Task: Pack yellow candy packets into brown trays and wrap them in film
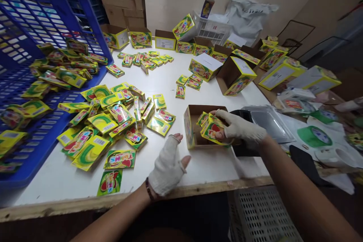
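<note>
My right hand (231,126), in a white fingerless glove, grips a few small yellow-green packets (212,127) with a red fruit picture. It holds them over and partly inside an open cardboard box (194,140) near the table's front edge. My left hand (169,164), gloved alike, hovers just left of that box with thumb and fingers apart and nothing in it. Left of this hand lies a loose heap of the same packets (107,117), and two lie flat near the edge, one of them a green packet (110,182). The box's floor is partly hidden by the held packets.
A blue plastic basket (82,7) lies tipped on the left with packets spilling out. Open display boxes (185,47) line the table's back. On the right are a clear plastic tray (268,121), green tape rolls (314,136) and a dark flat object (304,164).
</note>
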`<state>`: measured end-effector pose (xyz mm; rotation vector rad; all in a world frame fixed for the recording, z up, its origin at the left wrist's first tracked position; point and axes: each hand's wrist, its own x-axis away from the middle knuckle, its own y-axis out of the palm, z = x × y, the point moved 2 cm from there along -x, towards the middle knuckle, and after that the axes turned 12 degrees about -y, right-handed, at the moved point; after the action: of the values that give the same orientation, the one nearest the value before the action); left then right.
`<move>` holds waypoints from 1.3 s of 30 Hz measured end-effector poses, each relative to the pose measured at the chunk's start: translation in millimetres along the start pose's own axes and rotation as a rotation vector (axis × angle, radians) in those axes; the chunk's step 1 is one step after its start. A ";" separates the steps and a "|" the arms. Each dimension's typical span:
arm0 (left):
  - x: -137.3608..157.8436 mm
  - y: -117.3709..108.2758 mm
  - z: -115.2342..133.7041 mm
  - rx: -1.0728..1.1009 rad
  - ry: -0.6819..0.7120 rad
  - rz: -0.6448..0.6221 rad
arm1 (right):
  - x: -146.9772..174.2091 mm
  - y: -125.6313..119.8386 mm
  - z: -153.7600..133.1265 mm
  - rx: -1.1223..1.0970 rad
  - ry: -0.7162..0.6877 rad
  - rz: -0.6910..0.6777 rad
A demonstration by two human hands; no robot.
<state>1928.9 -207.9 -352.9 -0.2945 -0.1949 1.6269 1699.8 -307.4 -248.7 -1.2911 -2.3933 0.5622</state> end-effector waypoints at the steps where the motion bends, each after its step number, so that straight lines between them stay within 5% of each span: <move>1: -0.2 11.5 0.2 -0.038 0.034 -0.026 | -9.7 -4.0 12.2 -0.038 0.075 -0.064; 4: -3.5 26.8 -4.7 -0.155 0.060 -0.087 | -32.7 22.1 36.4 -0.254 0.168 -0.407; 6: -3.2 18.2 -10.3 -0.239 0.089 -0.119 | -37.2 53.3 34.6 -0.367 0.135 -0.590; 8: 1.7 0.5 -15.5 -0.323 0.166 -0.135 | -34.0 78.8 21.2 -0.234 0.072 -0.639; 12: 17.8 -27.7 -20.7 -0.454 0.315 -0.113 | -16.2 98.2 -12.0 0.412 0.012 -0.591; 14: 23.5 -30.4 -20.9 -0.476 0.351 -0.107 | -8.4 98.3 -18.9 0.501 -0.004 -0.586; 22: 21.9 -32.5 -19.6 -0.476 0.332 -0.176 | -12.9 62.7 0.1 0.009 0.121 -0.349; 27: 22.8 -33.8 -20.1 -0.493 0.337 -0.157 | -1.9 76.3 -11.7 0.345 0.050 -0.499; 31: 23.9 -38.0 -12.5 -0.502 0.365 -0.124 | 7.5 73.7 -14.2 0.320 0.030 -0.406; 35: 28.1 -44.7 10.4 -0.554 0.606 -0.071 | -2.7 49.4 -0.6 0.096 0.019 -0.265; 39: 33.4 -38.8 29.5 -0.732 0.643 -0.213 | -28.1 56.5 9.6 0.393 0.010 -0.084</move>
<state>1954.7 -170.0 -315.6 -1.2861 -0.3080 1.1271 1749.3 -304.5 -288.8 -1.0145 -2.1713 0.9407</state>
